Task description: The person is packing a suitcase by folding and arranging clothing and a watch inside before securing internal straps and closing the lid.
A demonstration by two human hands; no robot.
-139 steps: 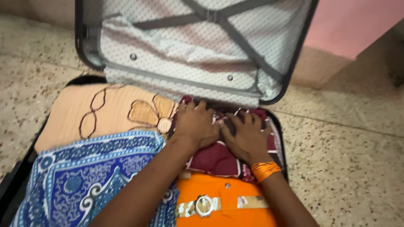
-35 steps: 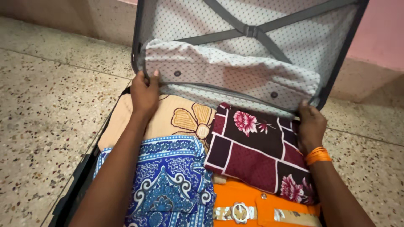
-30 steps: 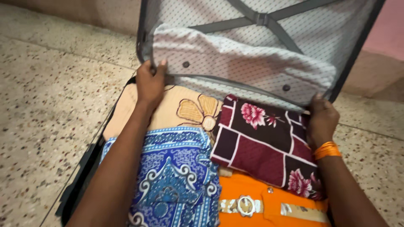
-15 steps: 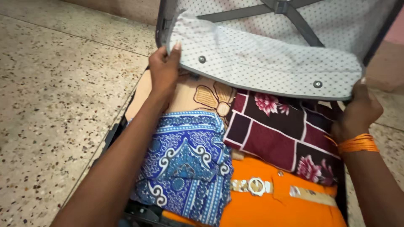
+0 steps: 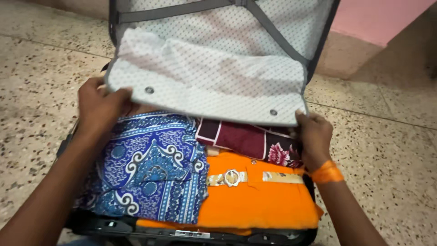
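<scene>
An open black suitcase point(image 5: 191, 233) lies on the floor, packed with folded clothes. My left hand point(image 5: 99, 105) grips the left corner of the white dotted divider flap point(image 5: 205, 86). My right hand point(image 5: 314, 136), with an orange band at the wrist, grips the flap's right corner. The flap is drawn down over the back half of the clothes. Below its edge show a blue patterned cloth point(image 5: 150, 168), a maroon floral cloth point(image 5: 255, 141) and an orange garment point(image 5: 255, 200) with a metal buckle point(image 5: 232, 177).
The suitcase lid point(image 5: 282, 23) stands upright behind, lined in dotted fabric with grey crossed straps point(image 5: 268, 34). Speckled stone floor point(image 5: 387, 155) surrounds the case. A pink wall point(image 5: 378, 18) rises at the back right.
Earlier both hands pressed on the maroon cloth. They then took the flap's corners and have pulled it down toward me, so it now hides the peach cloth and most of the maroon one.
</scene>
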